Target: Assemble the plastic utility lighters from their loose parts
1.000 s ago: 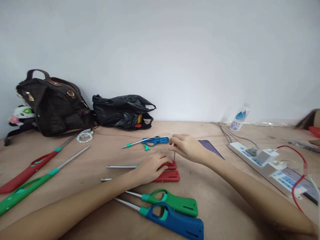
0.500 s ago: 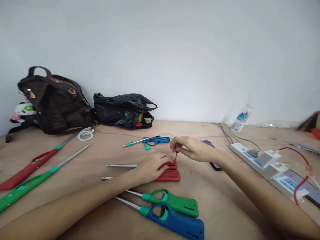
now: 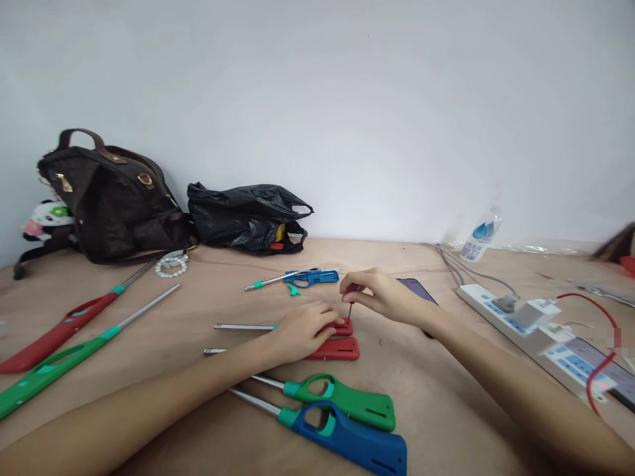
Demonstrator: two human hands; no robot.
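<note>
My right hand [image 3: 373,291] is closed around the handle of a small screwdriver [image 3: 350,312]. The screwdriver stands nearly upright, its tip at the handle end of a red gas lighter [image 3: 346,326]. That lighter lies flat, and my left hand [image 3: 306,330] grips and presses it down, fingers curled over its handle and hiding the trigger part. A second red lighter [image 3: 337,349] lies just in front, partly under my left hand. Nearer to me are a green lighter [image 3: 354,401] and a blue lighter [image 3: 354,439]. Behind my hands rests an opened blue lighter [image 3: 317,278] beside a loose turquoise trigger [image 3: 294,291].
At left lie another red lighter [image 3: 64,334] and another green lighter [image 3: 54,370]. A brown bag [image 3: 119,205], a bead bracelet [image 3: 171,266] and a black plastic bag [image 3: 243,218] sit farther back. At right are a power strip [image 3: 520,330], a bottle [image 3: 482,235] and a phone [image 3: 419,289].
Little differs. The view has shifted slightly, and my right hand has turned a little on the screwdriver. My left hand stays on the red lighter.
</note>
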